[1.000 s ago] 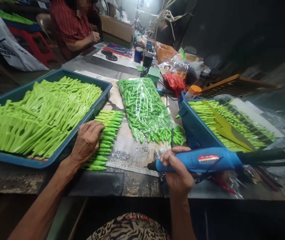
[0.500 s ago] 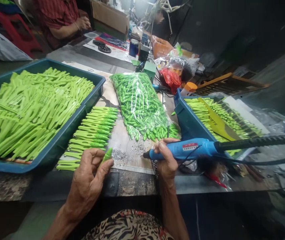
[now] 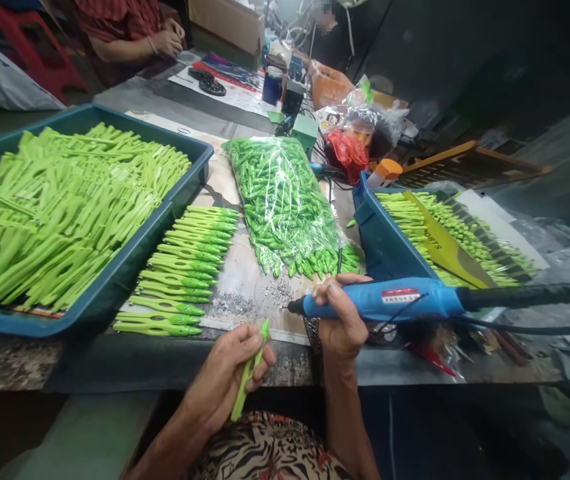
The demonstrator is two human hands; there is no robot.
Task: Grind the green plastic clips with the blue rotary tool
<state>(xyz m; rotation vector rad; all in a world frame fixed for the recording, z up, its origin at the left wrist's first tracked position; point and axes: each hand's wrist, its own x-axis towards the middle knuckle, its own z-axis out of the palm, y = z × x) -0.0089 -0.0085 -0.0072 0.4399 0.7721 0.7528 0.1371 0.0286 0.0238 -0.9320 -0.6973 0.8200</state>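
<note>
My left hand [image 3: 229,377] is closed round one green plastic piece [image 3: 249,373], held upright at the table's near edge. My right hand [image 3: 341,320] grips a blue electric screwdriver [image 3: 389,301], lying level with its tip pointing left over a heap of small screws [image 3: 277,292]. A row of green pieces [image 3: 185,270] lies on the table just left of my left hand.
A blue tray [image 3: 129,263] piled with green plastic parts stands at the left, another blue tray [image 3: 382,243] with green parts at the right. A clear bag of green pieces [image 3: 285,203] lies between them. Another person's arms rest at the far end.
My left hand has lifted one green piece from the row and brought it right and toward me. The screwdriver hand has stayed almost in place.
</note>
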